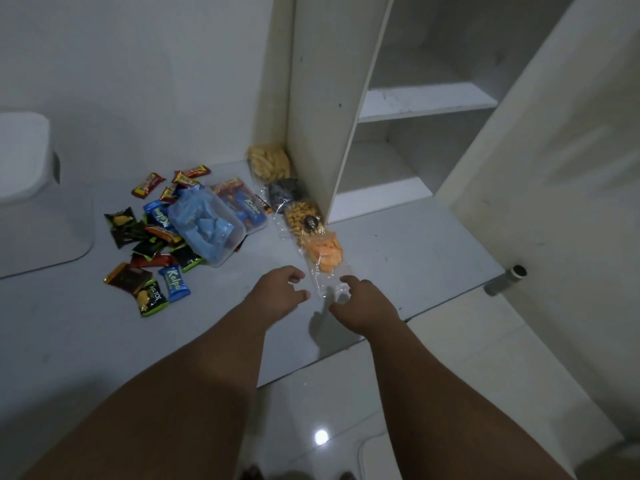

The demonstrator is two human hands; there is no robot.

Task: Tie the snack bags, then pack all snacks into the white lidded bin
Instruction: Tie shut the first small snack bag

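Overhead, the head camera looks down on two bare forearms reaching across a grey counter point(408, 251) toward a clear bag of orange chips point(323, 252). The bag lies flat near the middle of the frame, its loose end pointing to 6 o'clock. The right hand point(363, 304) has its fingers point(347, 280) curled on that loose clear end, pinching it against the thumb. The left hand point(277, 289) sits just beside the bag at its 9 o'clock side, fingers half-curled; whether they touch or hold the plastic cannot be told.

Running toward 11 o'clock from the chips, three more clear bags line the foot of a cream cupboard point(322, 98): a bag of golden nuts point(299, 218), a dark bag point(285, 194) and a bag of pale sticks point(268, 162).

At 9 o'clock of that row, a clear tub point(207, 230) of blue packets lies tilted on a pile of wrapped candies point(145, 244), with a second clear tray point(242, 202) of packets touching it behind.

A white bin point(52, 230), lid on, stands well apart at the frame's 9 o'clock edge.

At 3 o'clock, a grey door stop point(505, 280) lies by the open cupboard door point(554, 168), above glossy floor tiles point(450, 375).
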